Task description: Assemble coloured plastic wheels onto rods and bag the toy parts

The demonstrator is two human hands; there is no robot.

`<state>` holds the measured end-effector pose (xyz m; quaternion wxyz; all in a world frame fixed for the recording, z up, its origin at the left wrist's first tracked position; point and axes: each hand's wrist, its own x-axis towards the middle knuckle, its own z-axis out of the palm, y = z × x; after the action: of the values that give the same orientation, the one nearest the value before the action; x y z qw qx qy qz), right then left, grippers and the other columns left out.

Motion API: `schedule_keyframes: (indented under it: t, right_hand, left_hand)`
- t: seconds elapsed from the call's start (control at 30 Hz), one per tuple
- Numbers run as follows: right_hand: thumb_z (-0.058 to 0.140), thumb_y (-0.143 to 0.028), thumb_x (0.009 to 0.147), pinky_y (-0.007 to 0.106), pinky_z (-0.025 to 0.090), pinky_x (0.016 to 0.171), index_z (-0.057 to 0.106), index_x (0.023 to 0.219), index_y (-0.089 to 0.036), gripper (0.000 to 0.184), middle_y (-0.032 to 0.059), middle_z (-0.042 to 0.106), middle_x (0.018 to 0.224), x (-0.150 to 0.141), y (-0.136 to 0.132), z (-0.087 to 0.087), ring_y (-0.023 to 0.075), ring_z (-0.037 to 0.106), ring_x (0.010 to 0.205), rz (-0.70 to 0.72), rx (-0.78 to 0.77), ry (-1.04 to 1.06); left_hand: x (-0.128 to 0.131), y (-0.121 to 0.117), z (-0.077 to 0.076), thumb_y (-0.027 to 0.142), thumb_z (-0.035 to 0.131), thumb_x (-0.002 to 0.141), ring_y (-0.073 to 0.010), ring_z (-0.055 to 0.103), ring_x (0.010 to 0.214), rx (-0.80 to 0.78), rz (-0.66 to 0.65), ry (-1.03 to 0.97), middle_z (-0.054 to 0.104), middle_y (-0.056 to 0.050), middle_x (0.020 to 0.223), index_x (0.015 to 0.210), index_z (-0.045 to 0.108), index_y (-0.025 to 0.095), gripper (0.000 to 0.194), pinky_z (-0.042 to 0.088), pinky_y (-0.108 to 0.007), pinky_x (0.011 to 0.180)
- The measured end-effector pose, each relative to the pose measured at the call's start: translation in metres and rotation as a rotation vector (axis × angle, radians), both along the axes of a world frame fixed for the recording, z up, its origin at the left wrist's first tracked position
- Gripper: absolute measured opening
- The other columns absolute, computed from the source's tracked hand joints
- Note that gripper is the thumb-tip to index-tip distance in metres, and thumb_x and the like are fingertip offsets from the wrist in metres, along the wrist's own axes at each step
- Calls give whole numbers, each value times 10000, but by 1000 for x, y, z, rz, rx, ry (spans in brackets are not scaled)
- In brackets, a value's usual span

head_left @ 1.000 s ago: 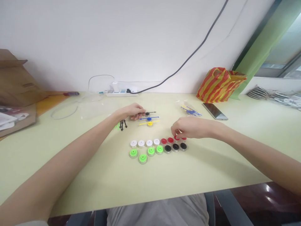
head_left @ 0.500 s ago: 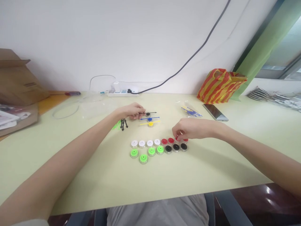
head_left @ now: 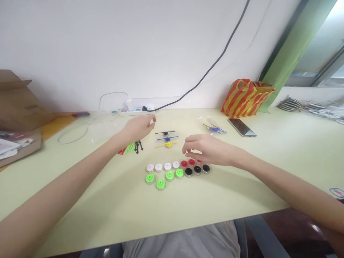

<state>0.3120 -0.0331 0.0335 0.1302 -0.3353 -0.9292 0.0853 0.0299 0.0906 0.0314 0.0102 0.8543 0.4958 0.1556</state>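
Observation:
My left hand (head_left: 141, 126) hovers above the small arrow pieces, thumb and fingers apart, holding nothing visible. Below it lie black arrows (head_left: 138, 146), green arrows (head_left: 130, 147) and red arrows (head_left: 122, 150). Three spinners stand in a column between my hands: a black spinner (head_left: 165, 133), a blue spinner (head_left: 167, 139) and a yellow spinner (head_left: 168, 144). My right hand (head_left: 201, 147) is over the right end of the disc rows, fingers bent with a gap to the thumb. White discs (head_left: 158, 167), red discs (head_left: 191, 162), green discs (head_left: 169, 175) and black discs (head_left: 197, 170) sit on clear bases; my hand partly covers the red ones.
A clear bag of blue and yellow arrows (head_left: 215, 128) lies behind my right hand, near a phone (head_left: 242, 127). A striped bag (head_left: 245, 98) stands at the wall. A power strip (head_left: 137, 110) is at the back, a cardboard box (head_left: 23, 98) far left.
My left hand has let go of the black spinner and drawn back to the left. My right hand has come off the red discs, up and left, its fingers spreading. The view has shifted slightly.

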Motion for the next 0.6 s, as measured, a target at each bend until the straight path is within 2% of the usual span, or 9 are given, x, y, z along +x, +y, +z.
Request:
schedule_keyframes:
  t: [0.07,0.13,0.2,0.27,0.37,0.47,0.6]
  right_hand:
    - [502,-192,1034,352,467,784,709,977,-188,215,98,705,955,-3,1,-9,227,636,875,4,123,32]
    - [473,-213,1056,368,476,804,702,999,-188,237,104,700,952,0,4,-20,236,636,891,-16,199,107]
    - [460,-224,1067,375,491,826,691,1040,-194,235,108,704,985,7,8,-32,240,646,925,-47,218,181]
    - [458,-226,1068,383,504,847,683,1084,-202,226,115,707,1034,16,12,-45,246,655,962,-80,225,222]
    - [452,-206,1063,406,508,873,679,1114,-202,233,130,705,1083,25,16,-59,256,653,988,-124,291,216]
    - [439,-177,1056,414,508,871,678,1115,-191,247,135,700,1081,28,20,-66,256,649,976,-158,359,221]
    - [399,-112,1028,389,515,824,672,1132,-204,306,128,687,1082,28,22,-68,245,658,971,-192,376,272]
  left_hand:
    - [-3,-37,-3,352,425,1033,-244,676,889,63,-119,6,712,-107,1122,1157,658,201,304,489,-333,801]
    - [-7,-76,-9,391,405,1056,-261,678,1045,55,-346,-25,675,-126,1267,1218,639,214,336,502,-373,918]
    - [-12,-107,-15,409,511,1021,-291,629,1233,54,-539,-27,660,-118,1336,1281,620,265,317,480,-410,1028]
    - [-16,-125,-21,442,631,961,-306,603,1288,31,-646,-21,646,-123,1371,1398,544,297,469,483,-430,1051]
    - [-17,-131,-30,487,725,901,-328,550,1364,-30,-694,-29,593,-135,1460,1513,423,305,706,465,-463,1105]
    - [-14,-127,-38,421,686,944,-325,504,1414,-53,-692,-43,555,-137,1507,1543,379,295,685,432,-478,1152]
    - [-11,-126,-41,330,613,991,-312,476,1445,-64,-681,-30,525,-131,1542,1573,345,307,641,413,-488,1177]
